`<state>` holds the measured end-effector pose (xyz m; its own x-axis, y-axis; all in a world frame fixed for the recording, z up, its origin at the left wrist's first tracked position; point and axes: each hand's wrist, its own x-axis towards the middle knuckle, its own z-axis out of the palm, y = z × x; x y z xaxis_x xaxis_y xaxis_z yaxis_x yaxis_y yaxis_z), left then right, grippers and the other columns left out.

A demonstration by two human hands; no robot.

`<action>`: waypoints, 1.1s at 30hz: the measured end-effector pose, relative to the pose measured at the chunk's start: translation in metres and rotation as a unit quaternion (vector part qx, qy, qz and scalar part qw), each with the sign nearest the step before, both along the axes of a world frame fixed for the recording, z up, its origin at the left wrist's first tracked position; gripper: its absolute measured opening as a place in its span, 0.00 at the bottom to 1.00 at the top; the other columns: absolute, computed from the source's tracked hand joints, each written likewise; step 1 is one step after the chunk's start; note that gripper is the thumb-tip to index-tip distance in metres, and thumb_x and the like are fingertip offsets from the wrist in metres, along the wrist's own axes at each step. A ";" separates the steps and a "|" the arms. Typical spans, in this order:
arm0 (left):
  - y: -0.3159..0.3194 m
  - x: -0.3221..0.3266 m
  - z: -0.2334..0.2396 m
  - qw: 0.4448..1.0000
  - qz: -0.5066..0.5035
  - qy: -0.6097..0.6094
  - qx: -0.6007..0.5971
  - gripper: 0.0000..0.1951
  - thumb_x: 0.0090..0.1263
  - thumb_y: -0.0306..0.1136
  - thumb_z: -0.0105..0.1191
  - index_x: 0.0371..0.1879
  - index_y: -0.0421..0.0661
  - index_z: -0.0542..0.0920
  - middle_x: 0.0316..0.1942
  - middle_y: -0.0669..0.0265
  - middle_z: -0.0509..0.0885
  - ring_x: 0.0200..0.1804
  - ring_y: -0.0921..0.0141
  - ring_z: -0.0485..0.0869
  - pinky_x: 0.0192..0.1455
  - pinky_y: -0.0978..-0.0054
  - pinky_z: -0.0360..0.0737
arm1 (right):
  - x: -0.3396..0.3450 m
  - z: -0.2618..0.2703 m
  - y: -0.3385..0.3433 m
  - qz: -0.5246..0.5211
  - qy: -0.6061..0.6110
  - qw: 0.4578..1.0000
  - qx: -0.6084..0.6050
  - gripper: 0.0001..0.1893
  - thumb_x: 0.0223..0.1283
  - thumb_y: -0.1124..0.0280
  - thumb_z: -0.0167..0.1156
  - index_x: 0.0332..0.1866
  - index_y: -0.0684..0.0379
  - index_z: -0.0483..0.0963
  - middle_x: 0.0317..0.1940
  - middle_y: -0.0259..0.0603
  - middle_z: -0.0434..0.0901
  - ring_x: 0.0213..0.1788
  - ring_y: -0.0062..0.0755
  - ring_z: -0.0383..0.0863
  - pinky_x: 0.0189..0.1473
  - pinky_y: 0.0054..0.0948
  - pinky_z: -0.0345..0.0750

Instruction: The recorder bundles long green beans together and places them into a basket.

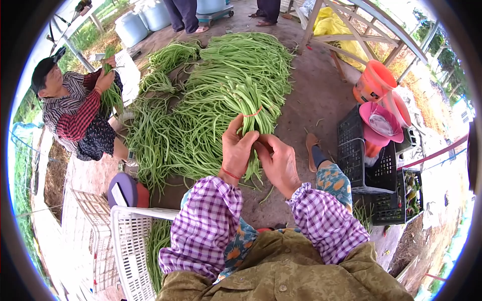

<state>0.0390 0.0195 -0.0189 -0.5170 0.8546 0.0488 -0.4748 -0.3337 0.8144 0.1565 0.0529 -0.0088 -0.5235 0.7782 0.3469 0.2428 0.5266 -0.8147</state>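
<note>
A bundle of green yardlong beans is held up in front of me, with a red band around it. My left hand grips the bundle just below the band, thumb across the front. The right hand meets it there, its thumb and fingers closed on the bundle's lower part; some fingertips are hidden. Beneath both hands, a wide heap of loose long beans spreads over the ground.
A co-worker at left holds another bunch of beans. White plastic crates stand at lower left, beside a purple-topped stool. On the right are black crates, a pink basin and an orange bucket. Other people's legs show at the top.
</note>
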 end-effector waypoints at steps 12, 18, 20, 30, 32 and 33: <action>-0.002 -0.002 0.003 1.000 0.015 -0.016 0.000 0.28 0.60 0.17 0.52 0.63 0.31 0.63 0.41 0.64 0.80 0.37 0.78 0.78 0.39 0.81 0.77 | -0.004 0.022 0.018 0.024 0.021 0.996 -0.085 0.09 0.53 0.71 0.59 0.35 0.66 0.78 0.24 0.46 0.81 0.26 0.34 0.82 0.31 0.30 0.77; -0.003 0.004 0.010 1.000 -0.011 0.006 -0.009 0.25 0.62 0.21 0.50 0.60 0.31 0.65 0.34 0.69 0.78 0.35 0.78 0.77 0.38 0.82 0.75 | -0.002 0.024 0.020 0.009 -0.025 1.000 -0.010 0.09 0.53 0.69 0.59 0.34 0.64 0.77 0.25 0.46 0.81 0.25 0.41 0.82 0.31 0.33 0.77; -0.003 0.003 0.011 0.999 -0.016 0.001 -0.037 0.24 0.63 0.26 0.51 0.59 0.34 0.67 0.35 0.69 0.76 0.37 0.76 0.76 0.38 0.79 0.74 | -0.005 0.020 0.016 0.007 -0.009 1.000 -0.025 0.09 0.52 0.69 0.59 0.34 0.64 0.76 0.25 0.46 0.81 0.26 0.43 0.82 0.31 0.36 0.77; -0.008 -0.014 0.020 0.996 -0.073 0.031 -0.035 0.19 0.69 0.29 0.48 0.59 0.41 0.69 0.53 0.65 0.74 0.51 0.72 0.78 0.46 0.74 0.78 | 0.013 0.018 0.027 0.046 -0.027 0.997 0.047 0.08 0.53 0.75 0.56 0.39 0.65 0.71 0.29 0.48 0.79 0.30 0.46 0.81 0.33 0.38 0.76; -0.007 -0.016 0.019 0.990 -0.084 0.103 -0.040 0.22 0.63 0.20 0.52 0.58 0.39 0.69 0.52 0.65 0.75 0.48 0.74 0.79 0.46 0.77 0.78 | 0.014 0.018 0.028 0.066 -0.018 0.998 0.012 0.10 0.54 0.77 0.55 0.42 0.65 0.70 0.29 0.49 0.79 0.30 0.46 0.80 0.34 0.38 0.76; -0.007 -0.017 0.019 0.991 -0.079 0.103 -0.037 0.22 0.63 0.20 0.52 0.58 0.39 0.69 0.52 0.65 0.75 0.48 0.74 0.79 0.46 0.77 0.78 | 0.015 0.019 0.028 0.071 -0.012 0.997 0.016 0.10 0.54 0.77 0.55 0.42 0.65 0.70 0.29 0.49 0.79 0.30 0.46 0.80 0.34 0.38 0.76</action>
<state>0.0219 0.0125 0.0002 -0.3613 0.9295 0.0735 -0.3377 -0.2039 0.9189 0.1711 0.0807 0.0106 -0.6361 0.6840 0.3571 0.1831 0.5834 -0.7913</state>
